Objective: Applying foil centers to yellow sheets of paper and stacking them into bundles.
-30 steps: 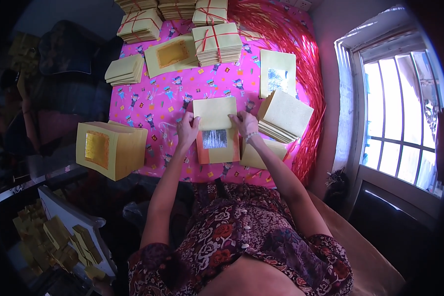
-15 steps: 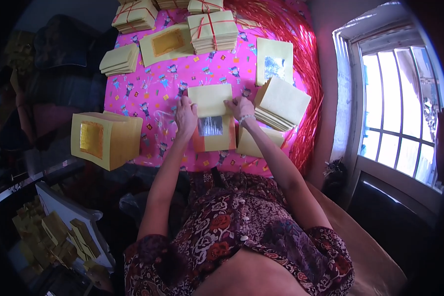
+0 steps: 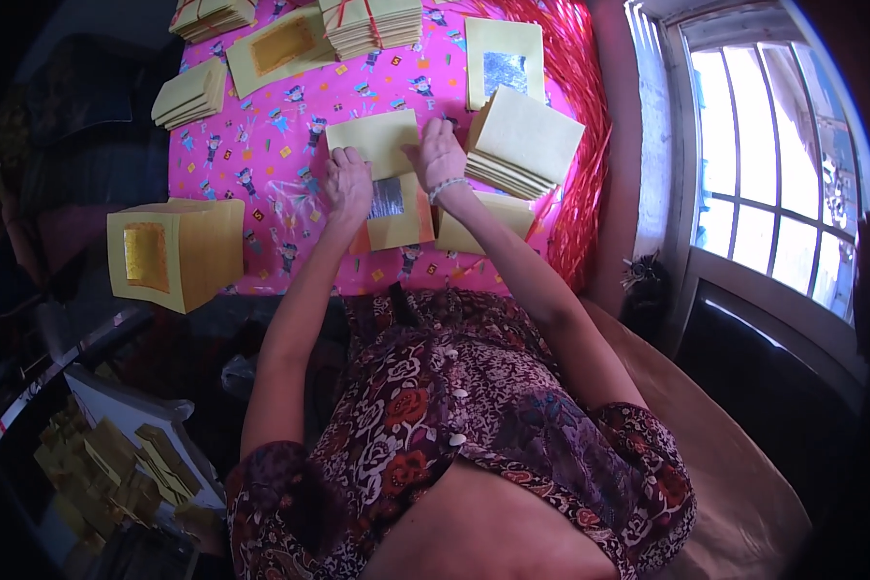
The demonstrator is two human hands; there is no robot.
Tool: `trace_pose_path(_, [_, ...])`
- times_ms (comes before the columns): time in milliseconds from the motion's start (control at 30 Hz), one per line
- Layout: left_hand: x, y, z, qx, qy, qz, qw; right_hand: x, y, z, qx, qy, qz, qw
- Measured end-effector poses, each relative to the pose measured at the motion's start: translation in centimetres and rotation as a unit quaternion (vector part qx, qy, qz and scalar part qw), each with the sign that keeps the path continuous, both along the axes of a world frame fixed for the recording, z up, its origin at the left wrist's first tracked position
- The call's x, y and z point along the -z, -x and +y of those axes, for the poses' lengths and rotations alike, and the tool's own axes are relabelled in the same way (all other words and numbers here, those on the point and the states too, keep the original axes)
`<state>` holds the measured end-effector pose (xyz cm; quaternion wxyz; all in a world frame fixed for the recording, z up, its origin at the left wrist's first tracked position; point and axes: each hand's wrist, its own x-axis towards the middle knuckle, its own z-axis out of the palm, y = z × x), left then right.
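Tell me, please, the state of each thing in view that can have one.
Middle paper, flat, silver patch up
Plain paper, over its upper part; flap or separate, unclear
Left hand, fingers bent, on the papers
Right hand, fingers extended, at their right edge
Large left stack, piled, gold patch showing
Small left stack, piled
Right stack, piled, slanted
Top bundle, tied
Red strings, loose
Window, barred, open or shut unclear

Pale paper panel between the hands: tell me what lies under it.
A yellow sheet with a silver patch shows at its near edge, on the pink printed tablecloth. Whatever the pale paper panel covers is hidden.
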<state>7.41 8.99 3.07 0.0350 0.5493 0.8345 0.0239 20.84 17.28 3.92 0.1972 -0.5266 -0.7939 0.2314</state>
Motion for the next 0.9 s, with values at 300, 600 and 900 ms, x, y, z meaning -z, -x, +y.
trace_pose_path(300, [1.1,-0.4,-0.4,-0.022,-0.028,0.046,0.998,1.9,1.2,-2.6,-0.188,-0.009,-0.058,0.980])
trace_pose_path(600, [0.7,0.3,-1.9,-0.014,-0.124,-0.077,0.989,3.0,0.5,-2.7,-0.164,-0.015,0.009,0.986])
trace_pose_path(900, [1.0,0.6,-2.5,-0.007,-0.168,-0.127,0.977,3.4,0.2,-2.9,-0.153,-0.004,0.030,0.988])
